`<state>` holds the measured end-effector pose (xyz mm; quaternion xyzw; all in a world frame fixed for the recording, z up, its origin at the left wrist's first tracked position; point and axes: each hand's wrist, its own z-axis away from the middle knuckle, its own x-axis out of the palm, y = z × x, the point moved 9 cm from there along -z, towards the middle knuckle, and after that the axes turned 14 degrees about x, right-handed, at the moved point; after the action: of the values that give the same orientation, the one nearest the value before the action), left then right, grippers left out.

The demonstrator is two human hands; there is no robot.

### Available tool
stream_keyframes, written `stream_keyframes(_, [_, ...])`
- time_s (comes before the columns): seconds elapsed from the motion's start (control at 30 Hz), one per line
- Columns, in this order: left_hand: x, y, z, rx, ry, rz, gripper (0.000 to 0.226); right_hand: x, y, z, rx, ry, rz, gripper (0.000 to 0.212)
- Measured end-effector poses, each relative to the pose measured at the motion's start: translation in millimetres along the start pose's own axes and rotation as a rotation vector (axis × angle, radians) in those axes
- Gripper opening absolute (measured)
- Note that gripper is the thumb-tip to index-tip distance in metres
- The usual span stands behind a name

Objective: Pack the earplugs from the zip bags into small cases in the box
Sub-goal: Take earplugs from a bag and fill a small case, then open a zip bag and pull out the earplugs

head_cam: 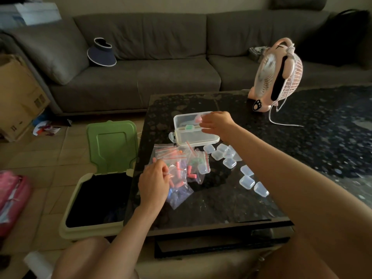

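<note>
- Worktop (221,204): dark, glossy, low; it carries all the task items.
- Box (196,137): clear plastic, on the far left part of the worktop, lid standing open behind it. A green piece sits at the join of lid and body.
- Zip bags (181,160): a loose overlapping pile of clear bags with red seal strips, just in front of the box and touching its front edge.
- Earplugs (189,171): pink and orange pieces visible inside several bags; some bags show green or purple contents. None seen lying loose on the worktop.
- Small cases (221,152): clear, lidded; one cluster just right of the bag pile near the box, and a second group of three nearer the viewer, along the right forearm.
- Left hand (154,183): rests on the near side of the pile, fingers curled and pinching a bag.
- Right hand (218,122): above the open box, fingers reaching left. A pink object lies at the fingertips; motion blur prevents telling whether it is gripped.
- Pink fan (275,77): upright at the far edge of the worktop, cable trailing.
- Green-lidded bin (112,146): on the floor left of the worktop, lid raised.
</note>
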<state>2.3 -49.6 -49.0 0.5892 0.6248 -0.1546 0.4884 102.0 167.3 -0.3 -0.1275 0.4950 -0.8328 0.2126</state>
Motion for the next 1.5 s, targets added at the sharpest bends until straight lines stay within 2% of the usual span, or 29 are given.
stream_keyframes(0.13, [-5.9, -2.2, -0.3, -0.026, 0.045, 0.054, 0.013, -6.8, 22.3, -3.3, 0.007, 0.008, 0.159, 0.037])
stream_keyframes(0.3, [-22.8, 0.2, -5.7, -0.040, 0.137, 0.150, 0.008, -23.7, 58.6, 0.6, 0.007, 0.029, 0.330, 0.015])
stream_keyframes(0.47, [-84.8, -10.0, -20.9, -0.075, 0.283, 0.095, 0.005, -30.4, 76.3, 4.3, -0.020, 0.094, 0.511, 0.014])
stream_keyframes(0.57, [-124.5, -37.5, -22.0, -0.181, 0.326, 0.033, 0.006, -29.7, 80.5, 5.0, -0.069, 0.119, 0.641, 0.013])
stream_keyframes(0.7, [-134.2, -114.4, -19.3, -0.378, 0.207, -0.069, 0.009, -35.3, 82.7, 1.0, -0.146, 0.194, 0.760, 0.014])
stream_keyframes(0.83, [-96.5, -207.4, 5.4, -0.600, 0.081, -0.027, 0.006, -38.9, 81.3, -3.8, -0.243, 0.270, 0.841, 0.015])
stream_keyframes(0.97, [-65.2, -249.5, 44.1, -0.751, -0.002, -0.102, 0.021, -40.9, 76.7, 0.4, -0.304, 0.402, 1.012, 0.023])
stream_keyframes(1.07, [-35.9, -281.9, 69.7, -0.880, -0.048, -0.013, 0.029, -41.4, 77.2, 1.5, -0.312, 0.450, 1.144, 0.032])
stream_keyframes(1.17, [-9.2, -308.6, 87.8, -0.997, -0.107, 0.117, 0.021, -44.8, 81.8, -2.2, -0.280, 0.458, 1.199, 0.037])
stream_keyframes(1.23, [-10.0, -294.9, 83.5, -0.989, -0.128, 0.141, 0.017, -47.5, 84.2, -3.1, -0.266, 0.454, 1.197, 0.040])
stream_keyframes(1.33, [-18.5, -264.4, 57.2, -0.882, -0.133, 0.164, 0.019, -50.1, 85.2, -2.1, -0.272, 0.434, 1.183, 0.044])
stream_keyframes(1.4, [-22.0, -244.0, 33.1, -0.761, -0.146, 0.182, 0.014, -49.6, 83.7, -1.0, -0.297, 0.417, 1.171, 0.042])
stream_keyframes(1.5, [-35.1, -183.1, -5.3, -0.521, -0.162, 0.173, 0.019, -52.1, 77.5, 4.5, -0.327, 0.443, 1.114, 0.035])
